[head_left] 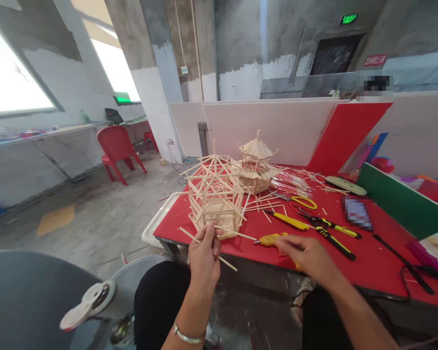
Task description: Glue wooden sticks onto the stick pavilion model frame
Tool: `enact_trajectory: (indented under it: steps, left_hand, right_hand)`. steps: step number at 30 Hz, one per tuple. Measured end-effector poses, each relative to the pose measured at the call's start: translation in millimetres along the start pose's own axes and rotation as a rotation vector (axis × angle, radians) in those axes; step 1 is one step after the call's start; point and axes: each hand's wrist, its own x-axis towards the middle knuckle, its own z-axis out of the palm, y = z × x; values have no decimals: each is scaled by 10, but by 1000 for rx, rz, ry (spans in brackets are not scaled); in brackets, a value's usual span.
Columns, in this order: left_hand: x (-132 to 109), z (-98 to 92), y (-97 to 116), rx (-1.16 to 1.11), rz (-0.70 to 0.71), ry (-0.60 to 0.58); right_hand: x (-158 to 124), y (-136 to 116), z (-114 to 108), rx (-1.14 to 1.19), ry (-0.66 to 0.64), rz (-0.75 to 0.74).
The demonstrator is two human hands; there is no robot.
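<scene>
My left hand (206,248) is closed in a pinch on thin wooden sticks (228,264), which cross between its fingers and stick out to both sides. At the table's front edge, my right hand (306,255) is closed around the back part of a yellow glue gun (272,240). The gun's nozzle points left, close to the end of one held stick. Just behind my left hand stands an open pagoda-shaped stick frame (215,187). Behind it to the right is a denser stick pagoda (257,167) with a slatted roof.
On the red table (248,248) lie a yellow utility knife (290,221), yellow-black pliers (326,228), yellow-handled scissors (304,201), loose sticks and plastic-wrapped bundles (294,184). A green board (401,204) stands at right. A bottle with an open lid (98,296) is at lower left.
</scene>
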Motion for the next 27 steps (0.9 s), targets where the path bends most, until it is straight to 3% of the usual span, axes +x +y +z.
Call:
enact_trajectory:
  steps: [2, 5, 8, 13, 27]
  left_hand:
    - [43, -26, -18, -46, 8, 29]
    - [101, -71, -37, -75, 33, 70]
    - [142, -116, -48, -79, 35, 94]
    - [177, -152, -43, -88, 17, 100]
    - [245, -198, -13, -45, 36, 108]
  right_hand:
    - [-109, -263, 492, 339, -183, 36]
    - [-48, -509, 1049, 762, -78, 102]
    - [144, -621, 1316, 1026, 96, 198]
    - [302, -622, 1434, 1081, 232, 247]
    - [460, -584, 1484, 975, 234, 109]
